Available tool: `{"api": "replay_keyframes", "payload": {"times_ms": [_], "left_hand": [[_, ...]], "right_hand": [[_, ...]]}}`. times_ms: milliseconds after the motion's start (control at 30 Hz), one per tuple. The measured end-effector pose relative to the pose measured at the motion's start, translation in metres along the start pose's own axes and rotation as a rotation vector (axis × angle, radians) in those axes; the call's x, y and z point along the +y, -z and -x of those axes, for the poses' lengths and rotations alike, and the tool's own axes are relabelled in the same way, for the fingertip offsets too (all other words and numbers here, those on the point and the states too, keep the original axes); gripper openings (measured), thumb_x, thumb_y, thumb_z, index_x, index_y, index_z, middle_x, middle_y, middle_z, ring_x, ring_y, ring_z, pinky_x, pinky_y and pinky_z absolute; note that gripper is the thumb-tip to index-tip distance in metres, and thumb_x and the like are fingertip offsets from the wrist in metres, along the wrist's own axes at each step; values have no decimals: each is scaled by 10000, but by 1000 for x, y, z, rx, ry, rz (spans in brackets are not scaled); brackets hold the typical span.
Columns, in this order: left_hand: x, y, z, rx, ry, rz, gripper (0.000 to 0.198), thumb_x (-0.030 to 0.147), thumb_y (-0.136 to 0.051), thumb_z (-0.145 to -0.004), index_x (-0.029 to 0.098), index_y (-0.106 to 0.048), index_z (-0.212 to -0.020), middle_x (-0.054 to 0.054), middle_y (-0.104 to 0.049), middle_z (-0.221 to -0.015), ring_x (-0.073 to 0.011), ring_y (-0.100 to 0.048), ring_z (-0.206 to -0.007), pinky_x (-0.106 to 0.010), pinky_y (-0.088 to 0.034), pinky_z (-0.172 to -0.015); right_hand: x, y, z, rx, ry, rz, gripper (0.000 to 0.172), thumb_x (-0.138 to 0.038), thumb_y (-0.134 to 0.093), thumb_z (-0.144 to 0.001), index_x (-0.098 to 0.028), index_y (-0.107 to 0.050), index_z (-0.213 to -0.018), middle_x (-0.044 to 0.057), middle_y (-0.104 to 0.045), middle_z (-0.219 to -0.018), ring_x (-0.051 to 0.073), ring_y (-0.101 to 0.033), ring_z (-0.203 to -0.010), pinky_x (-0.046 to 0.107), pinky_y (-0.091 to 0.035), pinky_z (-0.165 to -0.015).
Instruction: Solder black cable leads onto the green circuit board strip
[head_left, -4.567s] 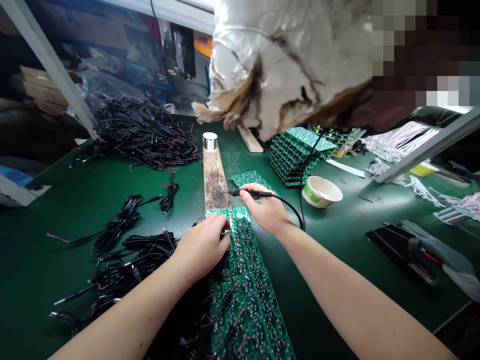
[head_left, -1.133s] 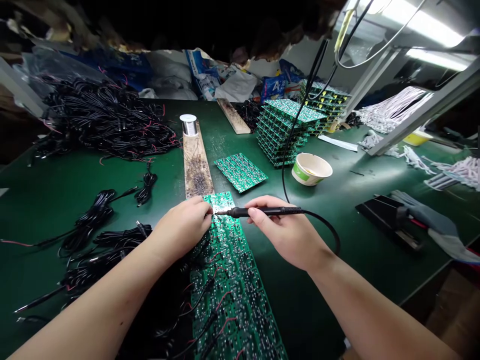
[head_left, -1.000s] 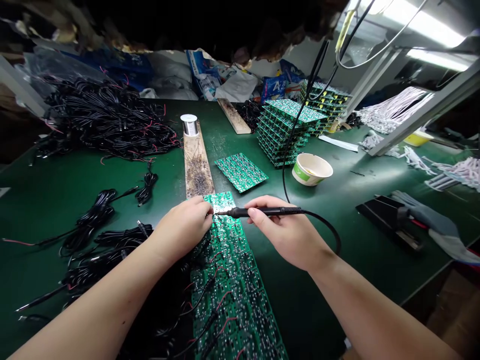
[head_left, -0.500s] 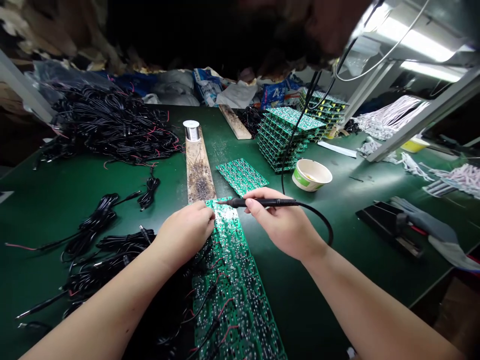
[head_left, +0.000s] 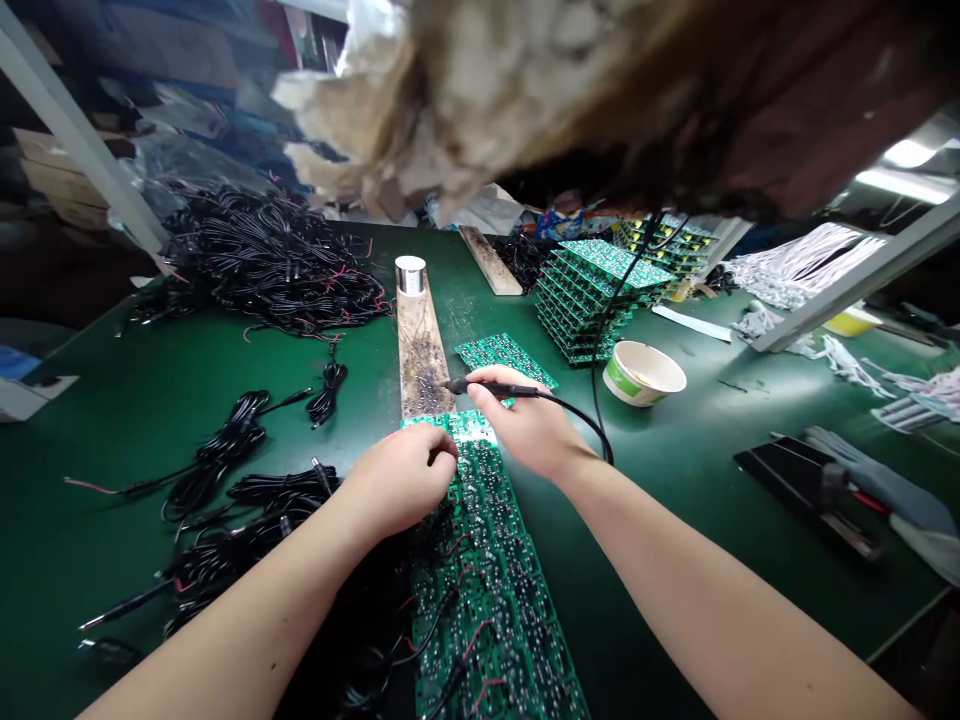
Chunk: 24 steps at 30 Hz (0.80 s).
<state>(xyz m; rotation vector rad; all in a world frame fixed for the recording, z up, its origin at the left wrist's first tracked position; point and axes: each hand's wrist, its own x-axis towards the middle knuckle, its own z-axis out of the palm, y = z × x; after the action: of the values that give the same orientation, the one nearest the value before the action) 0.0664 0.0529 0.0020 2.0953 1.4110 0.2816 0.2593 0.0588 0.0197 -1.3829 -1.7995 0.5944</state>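
A long green circuit board panel [head_left: 491, 570] with red and black wires lies in front of me. My left hand [head_left: 401, 478] rests on its far end, fingers curled and pinched; what they pinch is too small to see. My right hand [head_left: 525, 425] grips a black soldering iron [head_left: 491, 387] like a pen. Its tip points left and hovers over the scorched wooden strip [head_left: 420, 350], just beyond the panel's far edge. The iron's cord [head_left: 592, 425] loops right and up.
A solder spool [head_left: 410, 273] stands on the strip's far end. Black cable bundles [head_left: 262, 260] cover the left of the green table. A loose board [head_left: 504, 355], stacked boards [head_left: 600, 290], a paper cup [head_left: 643, 372], a black holder [head_left: 806, 495] and a grey glove [head_left: 885, 485] lie right.
My right hand has lifted the iron's tip off the panel and carried it forward over the wooden strip. My left hand stays on the panel. The camera has tilted, bringing torn paper overhead into view.
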Motion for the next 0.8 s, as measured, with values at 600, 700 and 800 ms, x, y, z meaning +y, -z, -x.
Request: {"api": "replay_keyframes", "payload": {"times_ms": [600, 700, 800], "left_hand": [[0, -5, 0, 26, 33, -86, 181, 321, -470, -992, 245, -585, -874, -51, -748, -944, -245, -665, -847, -350, -409, -692], [-1, -6, -2, 70, 48, -172, 207, 325, -457, -1015, 240, -598, -890, -69, -752, -972, -254, -675, -872, -352, -404, -700], [-3, -7, -5, 66, 65, -239, 218, 319, -464, -1015, 238, -614, -881, -71, -755, -973, -264, -681, -880, -352, -402, -689]], "right_hand": [[-2, 11, 11, 24, -32, -1, 199, -384, -599, -1032, -254, -742, -1081, 53, -794, -1112, 234, -713, -1008, 389, -550, -887], [-7, 27, 34, 53, -80, -54, 209, -404, -616, -1028, -246, -739, -1086, 49, -786, -1058, 229, -720, -966, 394, -557, -878], [-12, 40, 59, 46, -163, -95, 209, -418, -641, -1012, -240, -740, -1058, 40, -784, -965, 224, -731, -883, 393, -570, -819]]}}
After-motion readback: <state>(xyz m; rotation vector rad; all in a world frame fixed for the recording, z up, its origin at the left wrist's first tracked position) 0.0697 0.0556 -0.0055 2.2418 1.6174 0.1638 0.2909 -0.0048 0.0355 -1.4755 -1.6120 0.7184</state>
